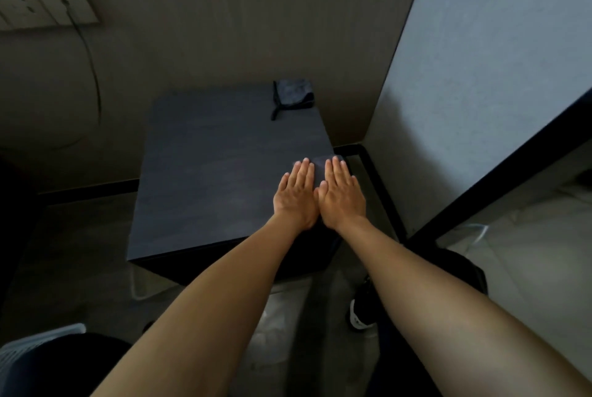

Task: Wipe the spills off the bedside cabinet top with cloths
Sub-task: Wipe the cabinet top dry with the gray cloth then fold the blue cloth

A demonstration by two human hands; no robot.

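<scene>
The dark bedside cabinet top (pixel 208 172) fills the middle of the head view. My left hand (pixel 296 195) and my right hand (pixel 341 195) lie flat side by side near its right edge, fingers straight. They press a dark cloth (pixel 318 164), of which only a strip shows between and past the fingertips. A second grey cloth (pixel 293 95) lies bunched at the far right corner of the top, with a dark strap trailing toward me. Any spill is too dim to make out on the dark surface.
A wall socket plate (pixel 41 2) with a cable (pixel 93 76) hanging down is at the upper left. A black metal frame (pixel 374 172) runs along the cabinet's right side. A black and white shoe (pixel 360 313) stands on the floor below. A white basket (pixel 38 345) is at lower left.
</scene>
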